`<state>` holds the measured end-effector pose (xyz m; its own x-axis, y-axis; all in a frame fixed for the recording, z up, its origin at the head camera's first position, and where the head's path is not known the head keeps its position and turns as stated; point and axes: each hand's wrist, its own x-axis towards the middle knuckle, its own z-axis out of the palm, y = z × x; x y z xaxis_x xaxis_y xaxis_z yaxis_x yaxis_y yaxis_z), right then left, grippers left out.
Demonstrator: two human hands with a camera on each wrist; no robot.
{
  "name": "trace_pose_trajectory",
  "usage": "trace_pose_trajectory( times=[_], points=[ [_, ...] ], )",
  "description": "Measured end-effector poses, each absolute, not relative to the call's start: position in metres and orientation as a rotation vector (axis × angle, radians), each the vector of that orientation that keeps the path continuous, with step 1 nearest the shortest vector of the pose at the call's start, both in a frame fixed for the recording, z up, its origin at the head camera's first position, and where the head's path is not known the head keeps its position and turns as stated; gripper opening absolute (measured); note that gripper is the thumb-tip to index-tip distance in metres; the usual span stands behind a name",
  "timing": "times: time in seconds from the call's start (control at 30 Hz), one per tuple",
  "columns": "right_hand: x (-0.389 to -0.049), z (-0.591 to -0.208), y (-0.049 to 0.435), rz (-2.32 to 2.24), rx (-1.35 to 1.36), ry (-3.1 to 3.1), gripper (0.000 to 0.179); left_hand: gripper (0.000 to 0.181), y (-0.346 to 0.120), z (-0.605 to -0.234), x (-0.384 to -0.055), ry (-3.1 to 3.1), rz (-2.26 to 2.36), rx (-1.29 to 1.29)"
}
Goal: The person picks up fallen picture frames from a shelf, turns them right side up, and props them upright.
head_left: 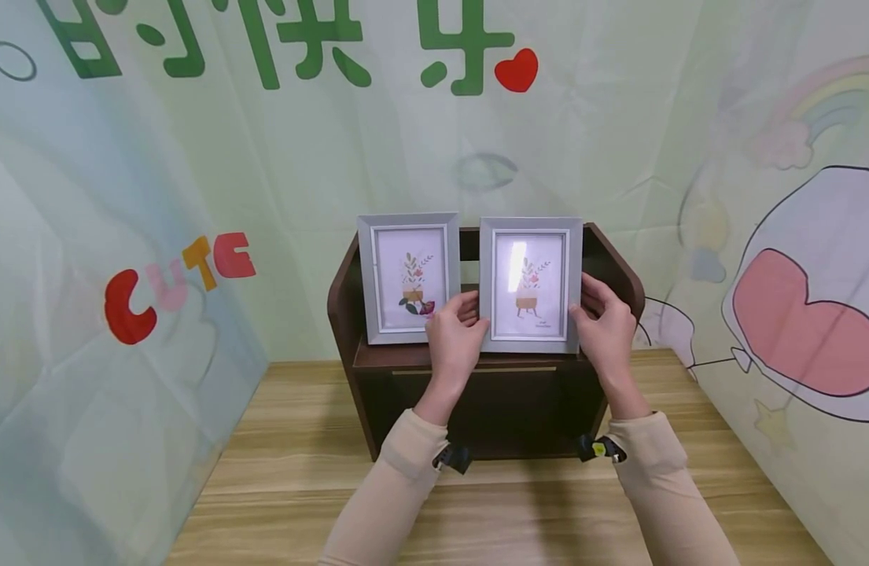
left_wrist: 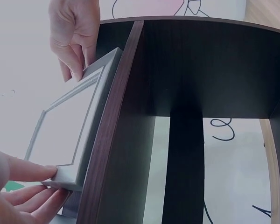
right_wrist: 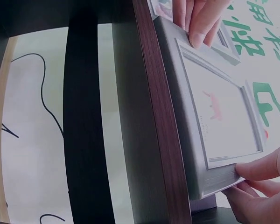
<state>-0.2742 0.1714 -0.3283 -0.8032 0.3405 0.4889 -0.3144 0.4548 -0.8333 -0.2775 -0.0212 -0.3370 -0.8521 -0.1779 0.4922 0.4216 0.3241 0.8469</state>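
The head view alone takes in the whole left picture frame [head_left: 411, 277] and the coloured CUTE lettering [head_left: 204, 271]; the right wrist view catches only part of that frame. Both wrist views reveal a dark slat [left_wrist: 184, 172] inside the brown rack [head_left: 344, 303], below its top board. The right picture frame [head_left: 529, 287] is at that board's front edge; whether it rests there is hard to tell. The left hand [head_left: 457, 338] and right hand [head_left: 605, 322] pinch its opposite sides, fingers partly curled
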Motion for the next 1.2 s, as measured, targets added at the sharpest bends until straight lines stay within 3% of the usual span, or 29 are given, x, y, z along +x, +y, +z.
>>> trace_pose_trajectory(
  times=[1.2],
  points=[
    [-0.2788,-0.3325,0.1706,1.368,0.09,-1.925,0.044,0.027,-0.0192,-0.3333,-0.2826,-2.06,-1.478,-0.27]
  ],
)
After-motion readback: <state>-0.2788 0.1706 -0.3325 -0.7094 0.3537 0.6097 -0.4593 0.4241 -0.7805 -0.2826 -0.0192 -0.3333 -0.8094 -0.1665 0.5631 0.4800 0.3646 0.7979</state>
